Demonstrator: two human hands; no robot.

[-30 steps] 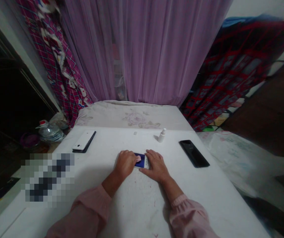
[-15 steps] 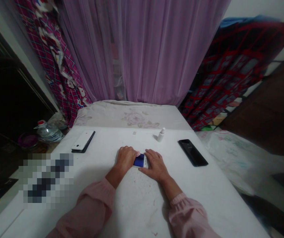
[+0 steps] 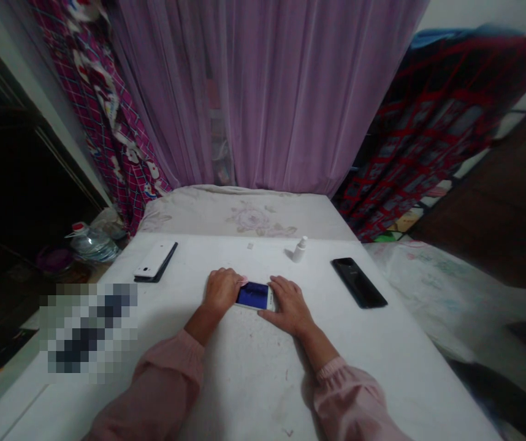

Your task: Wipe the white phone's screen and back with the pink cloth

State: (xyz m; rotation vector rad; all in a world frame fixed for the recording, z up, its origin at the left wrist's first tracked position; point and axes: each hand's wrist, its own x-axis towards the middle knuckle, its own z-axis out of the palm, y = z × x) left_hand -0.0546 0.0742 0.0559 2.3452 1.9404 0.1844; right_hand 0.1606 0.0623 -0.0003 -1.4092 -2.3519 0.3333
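Head view: two bare hands lie palm-down on a smooth white tabletop point(image 3: 244, 380), set narrowly around a flat blue-screened phone point(image 3: 254, 296). The right hand point(image 3: 289, 306) rests open, fingers against the phone's edge. The left hand point(image 3: 221, 292) sits just beside it, a small pink tab point(image 3: 243, 280) at its fingertips; whether they pinch it cannot be told. Ahead of the hands stands a small white spray bottle point(image 3: 298, 250). To their right lies a slim glossy black phone point(image 3: 358, 282), and to their left a white-backed phone point(image 3: 152, 260).
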